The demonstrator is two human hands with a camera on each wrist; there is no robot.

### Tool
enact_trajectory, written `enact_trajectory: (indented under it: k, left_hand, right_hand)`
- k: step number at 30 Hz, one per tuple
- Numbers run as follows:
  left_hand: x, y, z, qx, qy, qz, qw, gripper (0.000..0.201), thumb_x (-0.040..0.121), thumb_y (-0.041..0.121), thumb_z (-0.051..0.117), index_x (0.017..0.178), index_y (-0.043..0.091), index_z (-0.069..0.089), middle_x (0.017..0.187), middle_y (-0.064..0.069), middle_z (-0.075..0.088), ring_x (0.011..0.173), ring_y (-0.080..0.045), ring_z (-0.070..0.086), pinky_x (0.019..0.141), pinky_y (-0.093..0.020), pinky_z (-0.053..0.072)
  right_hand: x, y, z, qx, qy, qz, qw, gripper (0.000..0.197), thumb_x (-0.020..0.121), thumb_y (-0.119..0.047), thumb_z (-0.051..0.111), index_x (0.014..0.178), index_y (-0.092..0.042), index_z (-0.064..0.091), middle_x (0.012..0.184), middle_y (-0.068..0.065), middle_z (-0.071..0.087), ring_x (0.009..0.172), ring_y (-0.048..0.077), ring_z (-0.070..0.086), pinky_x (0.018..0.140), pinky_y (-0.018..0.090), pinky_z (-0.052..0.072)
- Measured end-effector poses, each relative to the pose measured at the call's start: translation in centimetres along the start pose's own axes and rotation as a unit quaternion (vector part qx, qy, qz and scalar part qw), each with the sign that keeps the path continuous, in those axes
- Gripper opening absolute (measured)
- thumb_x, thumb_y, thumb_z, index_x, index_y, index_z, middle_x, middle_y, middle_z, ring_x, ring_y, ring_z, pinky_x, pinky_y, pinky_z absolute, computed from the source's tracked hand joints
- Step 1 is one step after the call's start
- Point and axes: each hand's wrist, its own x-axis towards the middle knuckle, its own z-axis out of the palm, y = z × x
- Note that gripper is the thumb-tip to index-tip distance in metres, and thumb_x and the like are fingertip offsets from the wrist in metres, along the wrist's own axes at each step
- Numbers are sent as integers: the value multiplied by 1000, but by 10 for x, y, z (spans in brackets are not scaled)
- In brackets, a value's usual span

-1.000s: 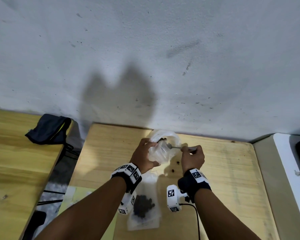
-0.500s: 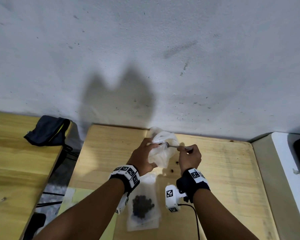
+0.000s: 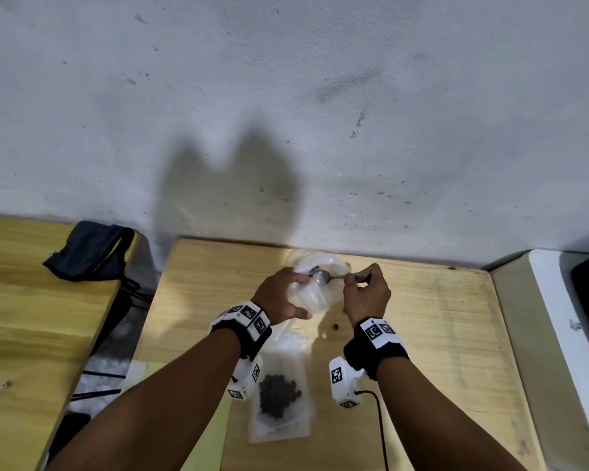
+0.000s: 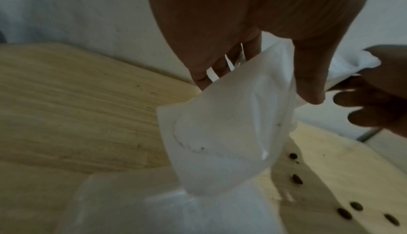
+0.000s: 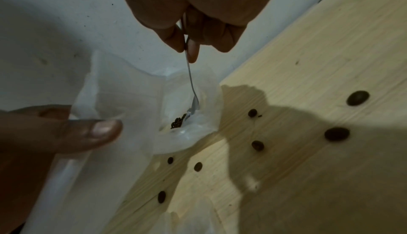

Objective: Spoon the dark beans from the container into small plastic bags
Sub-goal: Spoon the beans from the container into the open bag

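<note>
Left hand (image 3: 279, 295) gripping small clear bag (image 3: 312, 294) off the table (image 3: 439, 317), right hand (image 3: 366, 294) pinching spoon (image 3: 323, 275) handle, bowl at bag mouth

The spoon (image 3: 323, 275) bowl has gone further left, over the open top of the bag (image 3: 312, 294).

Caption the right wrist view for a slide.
Right hand dips a spoon into the beans; left hand holds a bag.

Metal spoon (image 5: 191, 82) dips into clear container (image 5: 187, 129) holding dark beans (image 5: 177, 122).
</note>
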Motion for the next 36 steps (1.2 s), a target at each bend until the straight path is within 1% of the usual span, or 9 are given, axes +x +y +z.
enact_trajectory:
  k: [7,16,19,23,26,28,30,33,36]
  left_hand:
    - [-4,-10,-4,-86,67,-6,994,75,52,17,92,119,23,61,121,13,45,106,-18,56,92,-32,51]
    - [-6,-9,8,-90,69,27,993,75,51,18,93,119,22,61,124,9,47,110,-15,56,95,-32,50]
    - [-5,-9,11,-107,64,13,992,75,50,19,93,118,21,61,123,8,48,110,-16,56,97,-33,49]
    - [-4,-12,11,-125,52,-6,991,76,49,21,93,118,21,60,123,8,49,112,-17,57,96,-32,49]
    - [-4,-13,9,-131,47,-23,990,74,51,18,93,117,20,60,124,6,48,111,-18,57,93,-25,47]
    - [-3,-14,8,-140,37,-39,989,72,51,16,93,115,21,60,123,7,48,109,-21,58,93,-28,49]
    - [-3,-14,6,-150,25,-50,987,71,51,16,93,113,22,59,123,8,47,111,-22,57,96,-32,49]
    - [0,-15,3,-146,14,-54,988,73,53,16,93,118,19,59,123,9,47,110,-19,56,95,-28,48]
    - [2,-17,1,-130,21,-48,990,75,53,17,93,120,17,59,124,8,47,112,-19,56,93,-25,45]
  right_hand:
    - [4,3,-7,-16,16,-14,1000,19,84,-7,65,76,-7,48,65,9,59,52,20,48,52,21,37]
    - [2,20,-2,55,45,124,990,20,79,-11,68,72,-8,49,67,1,54,61,19,50,65,32,45]
    - [2,20,-2,69,52,101,991,21,80,-11,69,74,-7,50,71,2,57,62,15,50,64,28,44]
    - [1,13,-1,62,41,37,997,22,88,-12,68,77,-4,51,77,4,62,56,4,50,53,7,39]
    - [2,15,2,57,36,19,998,26,89,-17,69,74,-11,49,81,3,66,59,9,53,53,7,39]
    - [1,18,5,60,27,19,998,31,89,-18,70,69,-19,46,80,1,66,61,14,54,57,20,43]
    - [-2,20,8,56,21,13,998,36,89,-15,69,66,-24,42,77,-2,64,62,14,54,57,20,42]
    - [-4,23,11,50,5,4,999,38,89,-13,69,65,-23,41,74,1,64,65,11,54,57,10,40]
    - [-6,29,12,46,-28,15,998,36,88,-13,71,66,-18,42,67,-5,60,70,7,57,61,20,43]
